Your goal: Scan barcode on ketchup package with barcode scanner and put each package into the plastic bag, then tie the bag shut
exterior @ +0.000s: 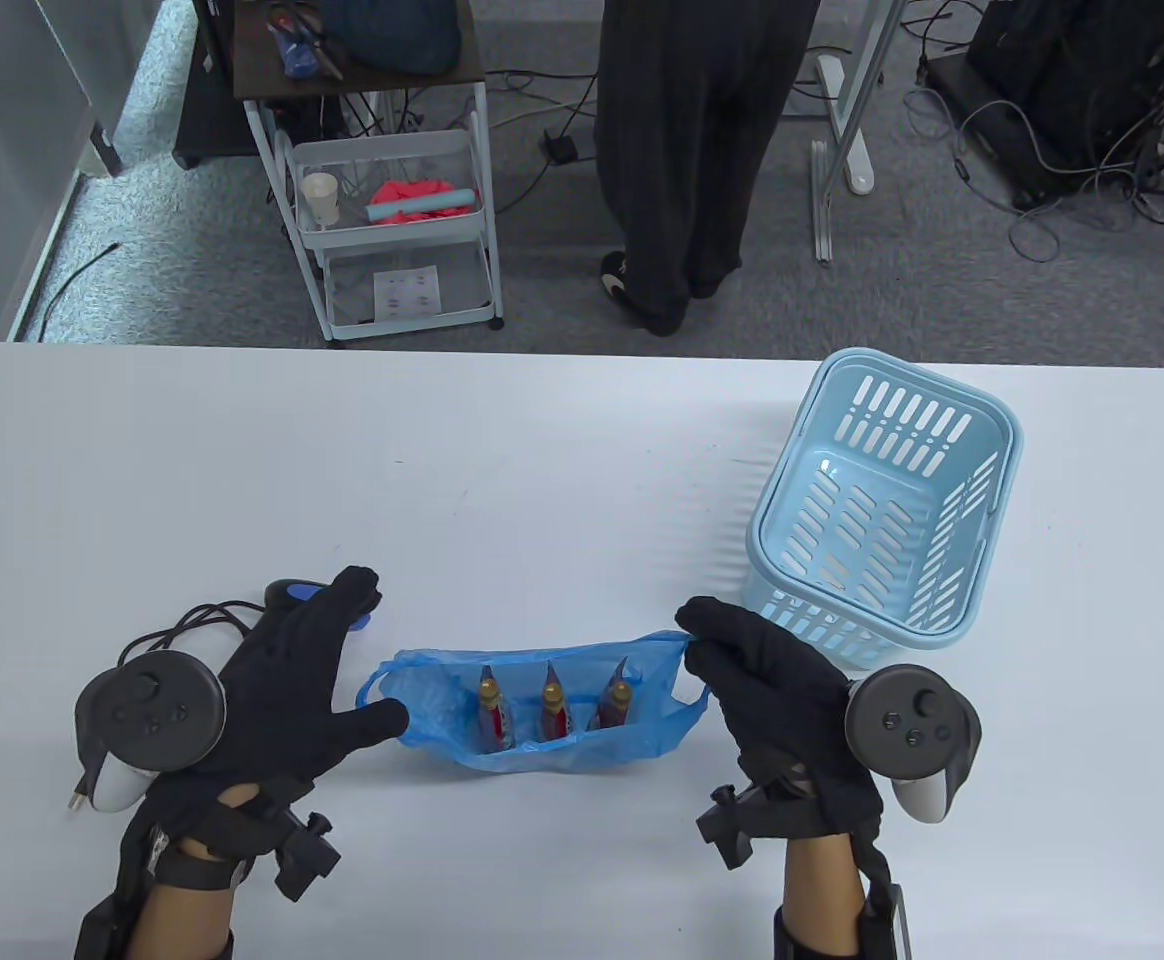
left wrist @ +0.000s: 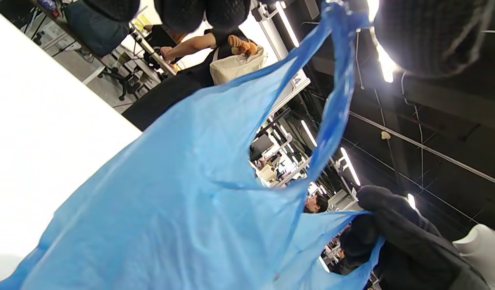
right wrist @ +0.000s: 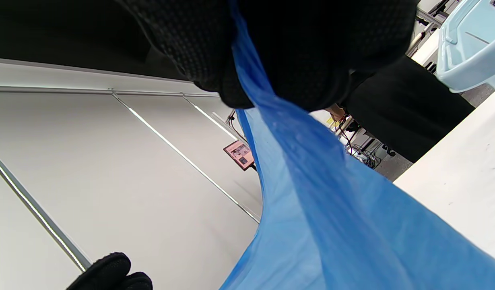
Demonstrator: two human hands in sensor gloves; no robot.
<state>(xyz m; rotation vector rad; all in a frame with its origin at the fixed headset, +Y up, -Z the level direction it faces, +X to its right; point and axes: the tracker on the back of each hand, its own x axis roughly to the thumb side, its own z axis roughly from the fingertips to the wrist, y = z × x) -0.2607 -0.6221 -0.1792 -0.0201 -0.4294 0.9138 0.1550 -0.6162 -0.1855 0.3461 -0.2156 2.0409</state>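
- Left of the plastic bag, the left hand is spread, apparently hooked in one handle.
- Three ketchup packages are kept upright inside.
- The other handle is pinched by the right hand, ready for tying.

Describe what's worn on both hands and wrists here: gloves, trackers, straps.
Both the left hand and the right hand wear black knit sensor gloves. Strapped to each hand's back is a round dark grey controller-like tracker with buttons, a thumbstick and a white grip. Black wrist straps carry small black camera mounts. No sleeves visible.
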